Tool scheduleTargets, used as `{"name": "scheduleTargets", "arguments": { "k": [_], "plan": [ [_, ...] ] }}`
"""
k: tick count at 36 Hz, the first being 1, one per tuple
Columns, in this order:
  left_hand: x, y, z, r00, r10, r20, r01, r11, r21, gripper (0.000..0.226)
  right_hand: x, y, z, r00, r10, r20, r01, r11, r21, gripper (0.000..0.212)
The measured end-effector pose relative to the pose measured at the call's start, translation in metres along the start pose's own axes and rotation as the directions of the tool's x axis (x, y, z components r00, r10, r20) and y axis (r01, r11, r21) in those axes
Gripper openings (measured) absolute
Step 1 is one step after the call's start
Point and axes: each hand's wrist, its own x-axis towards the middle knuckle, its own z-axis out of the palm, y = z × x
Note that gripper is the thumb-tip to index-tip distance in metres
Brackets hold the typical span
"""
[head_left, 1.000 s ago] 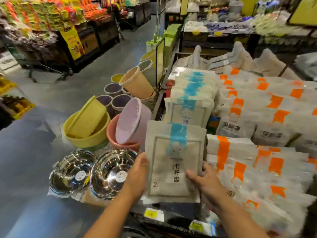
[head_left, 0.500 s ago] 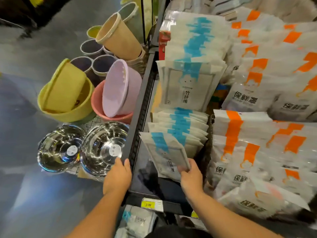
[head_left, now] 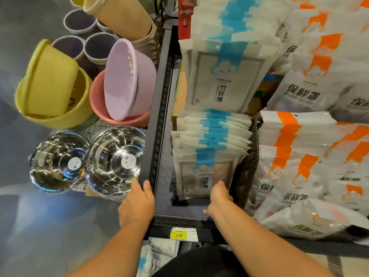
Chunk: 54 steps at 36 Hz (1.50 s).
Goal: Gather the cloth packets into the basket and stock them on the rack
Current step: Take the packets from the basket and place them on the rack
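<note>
My right hand (head_left: 219, 194) nearer, touching front blue-striped white cloth packet (head_left: 199, 170) just ahead, grip unclear | left hand (head_left: 137, 200) relaxed on black rack rail (head_left: 158, 116)
</note>
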Motion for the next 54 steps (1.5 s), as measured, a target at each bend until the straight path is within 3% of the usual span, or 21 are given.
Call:
{"name": "scheduleTargets", "arguments": {
  "k": [2, 5, 9, 16, 19, 22, 30, 34, 38, 42, 44, 48, 51, 54],
  "plan": [
    [0.000, 0.000, -0.001, 1.000, -0.001, 0.007, 0.001, 1.000, 0.006, 0.043, -0.002, 0.005, 0.001, 0.969, 0.133, 0.207, -0.172, 0.968, 0.181, 0.076],
    [0.000, 0.001, -0.001, 1.000, 0.000, 0.012, 0.000, 1.000, 0.006, 0.042, -0.011, -0.001, 0.007, 0.916, 0.085, 0.393, -0.260, 0.870, 0.419, 0.072],
    [0.000, 0.002, -0.001, 1.000, -0.004, 0.019, 0.004, 1.000, 0.021, 0.039, -0.009, -0.021, 0.018, 0.905, -0.065, 0.421, -0.221, 0.774, 0.594, 0.066],
    [0.001, 0.002, -0.001, 1.000, 0.005, 0.012, -0.005, 0.999, 0.045, 0.041, -0.003, 0.000, 0.013, 0.923, 0.012, 0.385, -0.248, 0.783, 0.571, 0.086],
    [0.000, 0.003, -0.001, 1.000, 0.012, 0.002, -0.012, 0.999, 0.044, 0.040, 0.000, -0.010, 0.016, 0.916, -0.044, 0.399, -0.217, 0.782, 0.584, 0.067],
    [-0.001, 0.003, -0.002, 1.000, 0.008, -0.004, -0.008, 0.999, 0.054, 0.042, -0.001, -0.016, 0.017, 0.905, -0.069, 0.420, -0.191, 0.815, 0.546, 0.047],
    [-0.001, 0.002, 0.002, 0.999, 0.013, -0.041, -0.010, 0.998, 0.062, 0.044, 0.020, 0.006, -0.004, 0.929, -0.003, 0.371, -0.128, 0.936, 0.329, 0.043],
    [-0.003, 0.002, 0.003, 0.998, 0.021, -0.067, -0.018, 0.999, 0.050, 0.042, 0.015, 0.004, -0.022, 0.907, -0.050, 0.418, 0.027, 0.998, 0.060, 0.046],
    [-0.005, 0.000, 0.001, 0.997, 0.032, -0.068, -0.031, 0.999, 0.016, 0.039, -0.004, -0.008, -0.040, 0.849, -0.072, 0.523, 0.208, 0.956, -0.207, 0.034],
    [-0.008, -0.002, -0.003, 0.999, 0.038, -0.028, -0.039, 0.999, -0.034, 0.039, -0.029, -0.023, -0.048, 0.763, -0.200, 0.615, 0.489, 0.801, -0.345, 0.018],
    [-0.006, -0.005, -0.004, 0.999, 0.041, 0.007, -0.040, 0.996, -0.075, 0.040, -0.041, -0.028, -0.045, 0.700, -0.277, 0.659, 0.632, 0.670, -0.390, 0.017],
    [-0.013, -0.025, -0.005, 0.995, 0.078, 0.065, -0.077, 0.997, -0.018, 0.043, -0.067, -0.030, -0.035, 0.511, -0.386, 0.768, 0.859, 0.202, -0.470, 0.013],
    [-0.034, -0.051, -0.007, 0.997, 0.035, 0.074, -0.036, 0.999, 0.011, 0.051, -0.089, -0.025, -0.027, 0.385, -0.390, 0.836, 0.883, -0.108, -0.457, 0.033],
    [-0.061, -0.082, -0.009, 0.998, -0.027, 0.060, 0.029, 0.999, -0.033, 0.064, -0.106, -0.013, -0.019, 0.263, -0.341, 0.902, 0.867, -0.328, -0.377, 0.045]
  ]
}}
